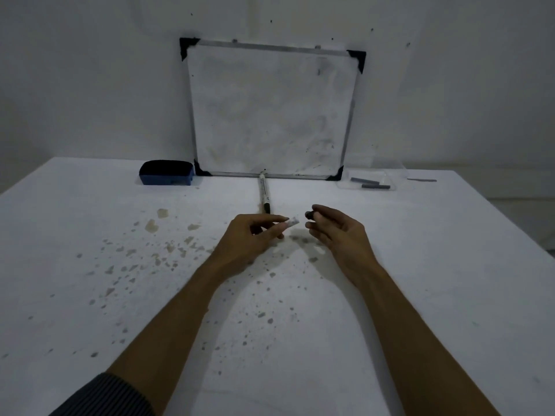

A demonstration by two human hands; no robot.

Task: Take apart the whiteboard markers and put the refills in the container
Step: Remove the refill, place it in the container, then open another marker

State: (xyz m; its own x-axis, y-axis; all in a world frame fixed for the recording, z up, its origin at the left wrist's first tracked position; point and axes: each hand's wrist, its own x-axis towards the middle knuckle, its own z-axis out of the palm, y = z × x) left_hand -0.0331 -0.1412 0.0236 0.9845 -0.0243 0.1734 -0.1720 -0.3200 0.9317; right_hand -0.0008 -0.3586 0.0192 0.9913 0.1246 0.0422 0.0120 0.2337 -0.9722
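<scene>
My left hand point(256, 235) pinches a white marker barrel point(292, 222) whose open end sticks out to the right. A little apart from it, my right hand point(336, 229) holds a small black marker piece point(309, 214) between thumb and forefinger. Another whole whiteboard marker point(264, 195) lies on the table just beyond my hands, pointing at the board. At the far right stands a clear plastic container point(387, 178) with two dark grey refills point(369, 183) in it. A thin dark stick point(422, 180) lies just right of the container.
A whiteboard point(270, 112) leans on the wall at the back of the white table point(90, 295). A blue eraser point(166, 172) sits left of it. The tabletop is speckled with stains around my forearms.
</scene>
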